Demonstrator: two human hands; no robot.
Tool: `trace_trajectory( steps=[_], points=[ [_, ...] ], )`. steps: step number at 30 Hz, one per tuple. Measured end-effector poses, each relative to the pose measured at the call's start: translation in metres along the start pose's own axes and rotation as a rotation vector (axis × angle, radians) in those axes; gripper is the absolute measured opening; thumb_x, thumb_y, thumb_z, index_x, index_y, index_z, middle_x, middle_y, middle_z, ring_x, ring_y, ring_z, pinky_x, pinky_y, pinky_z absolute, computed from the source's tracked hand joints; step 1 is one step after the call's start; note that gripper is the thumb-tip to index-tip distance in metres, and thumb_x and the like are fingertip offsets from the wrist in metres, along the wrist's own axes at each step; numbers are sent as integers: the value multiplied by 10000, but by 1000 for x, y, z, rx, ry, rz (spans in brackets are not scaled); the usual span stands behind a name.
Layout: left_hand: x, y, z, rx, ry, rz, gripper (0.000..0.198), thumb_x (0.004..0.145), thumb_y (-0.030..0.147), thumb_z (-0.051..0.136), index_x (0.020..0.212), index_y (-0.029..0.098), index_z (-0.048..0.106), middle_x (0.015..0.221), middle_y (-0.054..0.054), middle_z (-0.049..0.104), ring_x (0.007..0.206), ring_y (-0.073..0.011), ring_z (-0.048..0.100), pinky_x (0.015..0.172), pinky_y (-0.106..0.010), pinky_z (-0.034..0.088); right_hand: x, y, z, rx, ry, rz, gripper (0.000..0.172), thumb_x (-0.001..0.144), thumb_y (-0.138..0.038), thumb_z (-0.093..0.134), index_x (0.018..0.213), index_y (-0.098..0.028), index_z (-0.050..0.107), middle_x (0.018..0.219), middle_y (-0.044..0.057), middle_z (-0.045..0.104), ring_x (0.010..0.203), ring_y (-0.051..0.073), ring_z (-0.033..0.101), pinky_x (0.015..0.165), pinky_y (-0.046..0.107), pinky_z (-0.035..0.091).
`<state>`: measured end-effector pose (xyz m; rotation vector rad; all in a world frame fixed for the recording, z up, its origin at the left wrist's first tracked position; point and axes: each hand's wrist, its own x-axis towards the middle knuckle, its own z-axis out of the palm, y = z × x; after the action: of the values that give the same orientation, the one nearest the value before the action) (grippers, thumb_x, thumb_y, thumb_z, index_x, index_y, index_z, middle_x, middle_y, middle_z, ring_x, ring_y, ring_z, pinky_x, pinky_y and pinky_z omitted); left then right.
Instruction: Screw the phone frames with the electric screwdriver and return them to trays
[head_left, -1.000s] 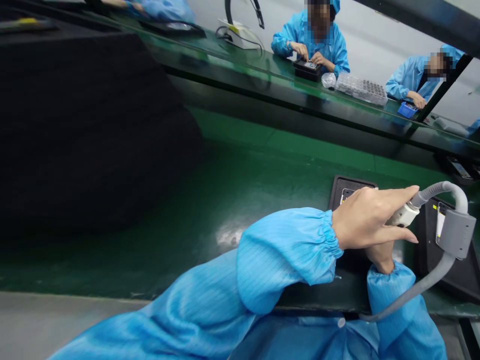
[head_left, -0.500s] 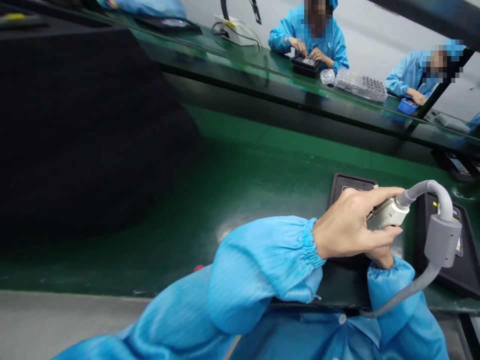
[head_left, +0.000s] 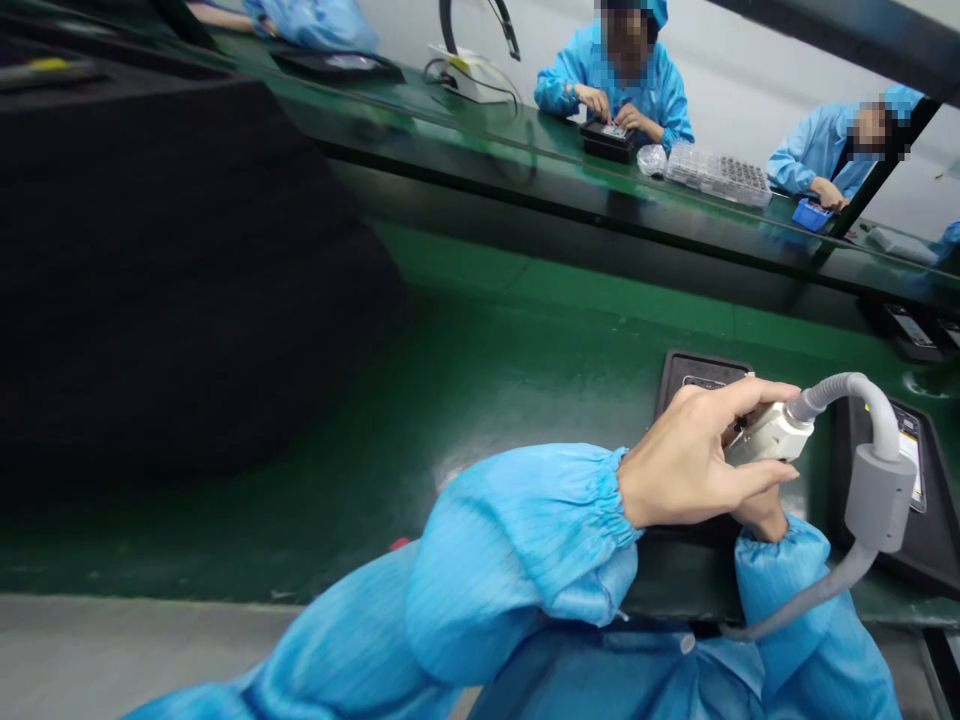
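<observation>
My left hand [head_left: 694, 462] is closed round a pale plug [head_left: 766, 434] at the end of a grey cable [head_left: 840, 390] that loops through a grey ferrite block [head_left: 879, 498]. The plug is held over a black tray [head_left: 694, 372] on the green belt. My right hand [head_left: 761, 514] lies under the left one, mostly hidden, only its back showing above the blue cuff. A second black tray [head_left: 919, 520] with a labelled part lies just to the right.
The green conveyor belt [head_left: 480, 380] runs left to right. A large black mass [head_left: 172, 270] fills the left. Across a raised green bench [head_left: 525, 140], two people in blue suits work over a black tray [head_left: 609, 140], a clear parts tray [head_left: 720, 175] and a blue bin [head_left: 811, 214].
My left hand has drawn the plug and cable leftward and a little down over the black tray. The right hand stays under it.
</observation>
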<state>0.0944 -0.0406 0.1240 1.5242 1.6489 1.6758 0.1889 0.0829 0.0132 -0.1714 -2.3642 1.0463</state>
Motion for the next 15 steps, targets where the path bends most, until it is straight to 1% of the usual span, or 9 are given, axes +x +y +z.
trace_trajectory(
  steps=[2, 4, 5, 6, 8, 9, 10, 13, 15],
  points=[
    [3, 6, -10, -117, -97, -49, 510, 692, 226, 781, 1174, 154, 632, 1065, -56, 707, 921, -193, 664, 791, -266, 525, 0, -6, -7, -4, 30, -32, 317, 942, -475, 535, 958, -172, 628, 776, 23, 613, 702, 150, 606, 634, 284, 550],
    [5, 7, -25, -244, -131, -112, 521, 706, 232, 769, 1197, 143, 617, 1168, -86, 676, 1087, -230, 628, 946, -316, 504, -1, -19, -20, 18, 81, -18, 292, 916, -430, 576, 1082, -190, 598, 733, 7, 617, 693, 166, 622, 649, 297, 565],
    [5, 5, -33, -264, -85, -147, 522, 720, 246, 757, 1209, 141, 607, 1205, -96, 658, 1131, -236, 607, 991, -337, 487, -1, -27, -28, 52, 120, -5, 342, 905, -386, 596, 1181, -189, 551, 733, -1, 627, 704, 173, 637, 681, 312, 574],
    [4, -1, -41, -240, 1, -183, 520, 737, 273, 741, 1218, 136, 600, 1227, -107, 644, 1160, -240, 590, 1023, -357, 470, -2, -33, -37, 91, 162, 4, 415, 898, -341, 606, 1265, -187, 491, 760, -2, 646, 738, 180, 655, 730, 333, 580],
    [0, -21, -52, -94, 203, -268, 515, 774, 341, 699, 1223, 112, 591, 1253, -135, 622, 1191, -250, 568, 1054, -388, 449, -3, -36, -55, 98, 226, 19, 443, 895, -285, 602, 1307, -197, 463, 902, 31, 685, 875, 196, 676, 845, 374, 571],
    [-2, -35, -55, 2, 275, -320, 516, 790, 360, 674, 1225, 97, 587, 1261, -151, 614, 1192, -254, 568, 1053, -398, 450, -3, -32, -63, 46, 248, 11, 384, 895, -280, 600, 1259, -197, 511, 991, 58, 688, 954, 209, 669, 890, 388, 559],
    [-4, -50, -55, 90, 306, -376, 509, 805, 358, 646, 1229, 84, 582, 1268, -162, 605, 1186, -259, 572, 1046, -406, 458, -5, -23, -69, -39, 266, -5, 315, 887, -284, 608, 1185, -187, 568, 1067, 86, 678, 1018, 227, 655, 913, 393, 552],
    [-7, -93, -39, 246, 228, -490, 439, 821, 261, 585, 1222, 84, 594, 1250, -162, 615, 1153, -271, 594, 1023, -429, 480, -13, 18, -80, -335, 227, -82, 222, 866, -267, 627, 1045, -137, 645, 1204, 171, 625, 1067, 274, 641, 894, 389, 570],
    [-5, -112, -19, 292, 165, -511, 412, 816, 178, 548, 1214, 93, 607, 1249, -150, 618, 1178, -275, 578, 1053, -434, 454, -21, 44, -82, -492, 86, -142, 231, 882, -178, 553, 1088, -117, 640, 1308, 204, 548, 1147, 290, 594, 924, 406, 558]
  ],
)
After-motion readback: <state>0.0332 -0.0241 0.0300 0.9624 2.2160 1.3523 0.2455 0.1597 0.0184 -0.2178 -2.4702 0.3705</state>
